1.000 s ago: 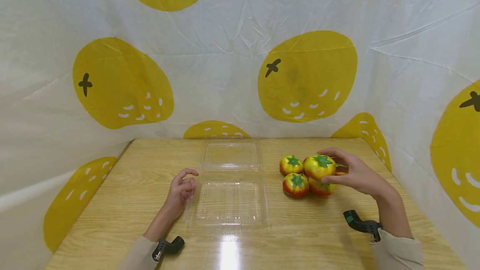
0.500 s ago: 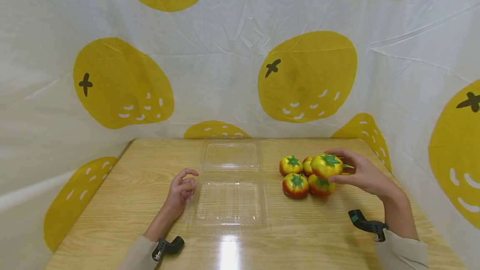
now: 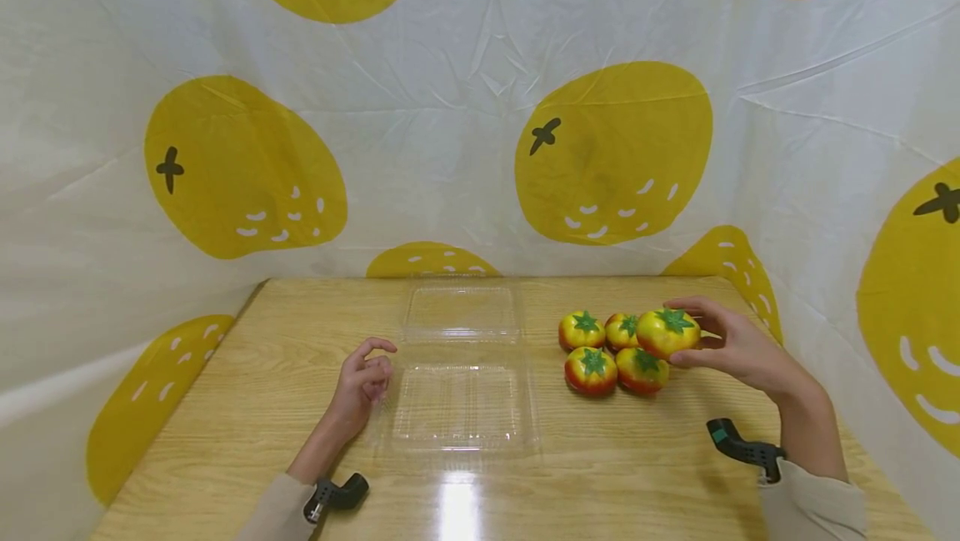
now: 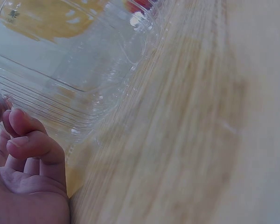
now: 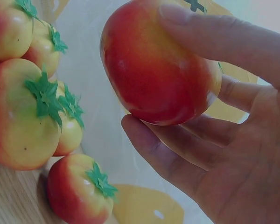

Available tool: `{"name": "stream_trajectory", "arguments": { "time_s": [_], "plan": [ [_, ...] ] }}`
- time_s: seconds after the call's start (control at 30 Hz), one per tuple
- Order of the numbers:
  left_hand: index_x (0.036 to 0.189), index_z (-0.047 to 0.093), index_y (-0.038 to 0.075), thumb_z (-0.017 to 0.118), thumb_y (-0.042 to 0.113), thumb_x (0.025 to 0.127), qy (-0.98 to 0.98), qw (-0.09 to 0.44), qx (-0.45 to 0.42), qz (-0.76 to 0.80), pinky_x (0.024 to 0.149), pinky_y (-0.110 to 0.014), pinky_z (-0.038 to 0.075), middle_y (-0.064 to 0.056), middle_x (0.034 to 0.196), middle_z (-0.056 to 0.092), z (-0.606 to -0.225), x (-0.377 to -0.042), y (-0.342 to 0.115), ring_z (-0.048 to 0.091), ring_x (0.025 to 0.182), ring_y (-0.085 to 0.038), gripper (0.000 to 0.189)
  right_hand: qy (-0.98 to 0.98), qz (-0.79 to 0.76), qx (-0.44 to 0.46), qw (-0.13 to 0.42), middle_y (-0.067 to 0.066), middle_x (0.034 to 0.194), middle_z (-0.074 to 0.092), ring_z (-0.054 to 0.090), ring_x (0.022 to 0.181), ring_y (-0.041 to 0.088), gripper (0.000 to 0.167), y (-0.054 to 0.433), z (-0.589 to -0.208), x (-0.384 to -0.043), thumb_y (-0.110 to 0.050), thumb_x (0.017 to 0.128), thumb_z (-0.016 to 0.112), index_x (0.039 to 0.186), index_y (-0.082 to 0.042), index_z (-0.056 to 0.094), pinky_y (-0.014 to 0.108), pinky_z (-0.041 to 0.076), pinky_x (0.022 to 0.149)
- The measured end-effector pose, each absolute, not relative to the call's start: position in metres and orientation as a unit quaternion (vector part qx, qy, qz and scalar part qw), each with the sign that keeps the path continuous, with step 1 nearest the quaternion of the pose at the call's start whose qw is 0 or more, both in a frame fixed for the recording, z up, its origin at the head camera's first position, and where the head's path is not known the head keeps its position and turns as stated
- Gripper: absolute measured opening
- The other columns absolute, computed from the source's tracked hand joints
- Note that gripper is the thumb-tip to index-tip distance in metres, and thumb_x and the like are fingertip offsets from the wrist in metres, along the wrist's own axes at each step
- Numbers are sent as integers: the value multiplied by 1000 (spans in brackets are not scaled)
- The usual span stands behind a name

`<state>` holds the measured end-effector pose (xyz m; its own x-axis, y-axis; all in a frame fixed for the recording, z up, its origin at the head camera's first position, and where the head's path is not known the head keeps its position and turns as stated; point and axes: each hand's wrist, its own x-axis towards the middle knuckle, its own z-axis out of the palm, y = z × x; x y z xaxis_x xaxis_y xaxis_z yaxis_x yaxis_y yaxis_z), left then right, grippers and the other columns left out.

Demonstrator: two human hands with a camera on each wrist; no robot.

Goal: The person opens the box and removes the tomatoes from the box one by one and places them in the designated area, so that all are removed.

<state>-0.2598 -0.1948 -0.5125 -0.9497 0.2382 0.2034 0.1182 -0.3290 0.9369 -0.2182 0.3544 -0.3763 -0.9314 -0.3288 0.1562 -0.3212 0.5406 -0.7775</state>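
Note:
In the head view my right hand holds a yellow-and-red tomato with a green leafy top, raised above the others. The right wrist view shows its red underside, with the thumb on one side of the tomato and the fingers on the other. Several similar tomatoes stand close together beside it, leafy tops up. An opened clear plastic container lies in the middle, its lid folded out to the back. My left hand grips its left rim with curled fingers.
All of this stands on a light wooden table. A white curtain printed with large yellow fruit surrounds the back and sides. Black wrist devices sit at both cuffs.
My right hand has moved right with the tomato, uncovering more of the tomatoes behind and below it. The left hand and the container have stayed in place.

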Motion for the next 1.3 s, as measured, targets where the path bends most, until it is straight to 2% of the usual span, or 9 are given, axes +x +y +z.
{"name": "stream_trajectory", "arguments": {
  "time_s": [0.3, 0.47, 0.67, 1.0, 1.3],
  "plan": [
    [112, 58, 10, 44, -11, 92, 579, 39, 153, 800, 43, -28, 23, 8, 67, 61, -512, -260, -195, 46, 49, -5, 33, 879, -440, -185, -9, -27, 131, 56, 57, 112, -11, 62, 361, -378, -217, -5, 89, 79, 144, -5, 51, 11, 52, 88],
    [113, 58, 10, 44, -11, 92, 578, 41, 153, 800, 42, -25, 26, 8, 67, 61, -513, -260, -195, 46, 49, -5, 34, 877, -445, -184, 0, -26, 134, 55, 56, 114, -10, 62, 364, -379, -217, -6, 90, 77, 146, -10, 51, 15, 54, 87],
    [113, 58, 11, 44, -11, 92, 581, 41, 153, 798, 43, -19, 31, 8, 67, 61, -513, -260, -195, 47, 49, -4, 33, 878, -444, -182, 5, -26, 135, 54, 57, 113, -10, 58, 368, -382, -217, -7, 93, 74, 146, -8, 51, 21, 58, 81],
    [112, 59, 12, 43, -12, 92, 582, 39, 154, 798, 42, -27, 23, 8, 66, 60, -514, -261, -195, 45, 49, -6, 34, 877, -450, -168, 8, -25, 133, 52, 57, 111, -9, 60, 378, -385, -216, -7, 92, 76, 146, -7, 49, 21, 57, 81],
    [112, 59, 12, 42, -12, 92, 583, 37, 154, 797, 42, -27, 23, 8, 66, 60, -513, -260, -195, 47, 50, -5, 35, 886, -438, -154, 6, -27, 132, 50, 52, 111, -15, 60, 390, -388, -214, -7, 92, 76, 145, -7, 49, 17, 55, 81]
  ]
}}
